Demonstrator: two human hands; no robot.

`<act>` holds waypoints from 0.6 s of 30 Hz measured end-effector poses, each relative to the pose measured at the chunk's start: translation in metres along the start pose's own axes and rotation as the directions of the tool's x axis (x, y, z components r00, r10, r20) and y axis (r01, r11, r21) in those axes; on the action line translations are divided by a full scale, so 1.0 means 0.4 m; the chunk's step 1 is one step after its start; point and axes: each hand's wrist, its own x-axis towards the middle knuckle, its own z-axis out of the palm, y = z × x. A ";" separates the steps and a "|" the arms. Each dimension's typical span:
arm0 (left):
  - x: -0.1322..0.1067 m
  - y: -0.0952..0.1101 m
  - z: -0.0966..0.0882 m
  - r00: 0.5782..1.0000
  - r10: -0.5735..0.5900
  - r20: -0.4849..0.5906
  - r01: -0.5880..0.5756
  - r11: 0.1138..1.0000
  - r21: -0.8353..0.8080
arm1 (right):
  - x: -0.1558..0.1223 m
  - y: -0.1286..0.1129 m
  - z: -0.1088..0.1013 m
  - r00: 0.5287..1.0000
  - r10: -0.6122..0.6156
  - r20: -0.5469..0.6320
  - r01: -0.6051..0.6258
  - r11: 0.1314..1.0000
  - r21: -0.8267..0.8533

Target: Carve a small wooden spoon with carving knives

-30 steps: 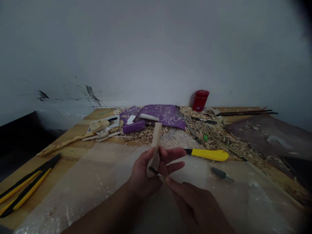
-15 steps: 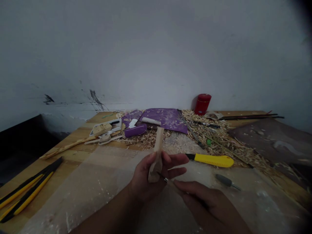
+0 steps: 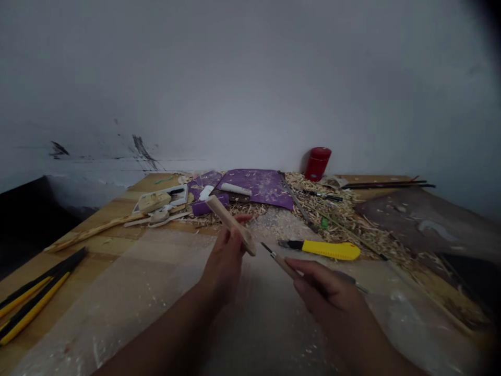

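Observation:
My left hand [image 3: 226, 261] is closed round a pale piece of carved wood [image 3: 230, 222], which tilts with its narrow end up to the left and its thicker end toward my right hand. In my right hand [image 3: 329, 292] is a carving knife [image 3: 285, 265] with a wooden handle and a thin dark blade. The blade's tip points at the thick end of the wood, a small gap apart from it. Just beyond my right hand lies a yellow utility knife [image 3: 331, 249]. A grey grinding bit is partly hidden behind that hand.
Wood shavings [image 3: 344, 224] cover the back right of the table. Purple sheets [image 3: 260, 188] and a red canister [image 3: 318, 163] are near the wall. At left lie yellow-black shears [image 3: 37, 297], a long stick [image 3: 94, 232] and a white tray [image 3: 180, 194]. Clear plastic sheeting [image 3: 129, 292] covers the front.
The wood has turned from nearly upright to leaning left, and my left hand has rotated with it. The carving knife has come away from the wood. The view has shifted slightly.

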 end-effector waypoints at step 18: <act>-0.008 0.003 0.017 0.993 0.105 -0.061 -0.081 0.945 0.317 | 0.024 0.012 -0.052 0.959 -0.280 0.044 0.278 0.899 -0.338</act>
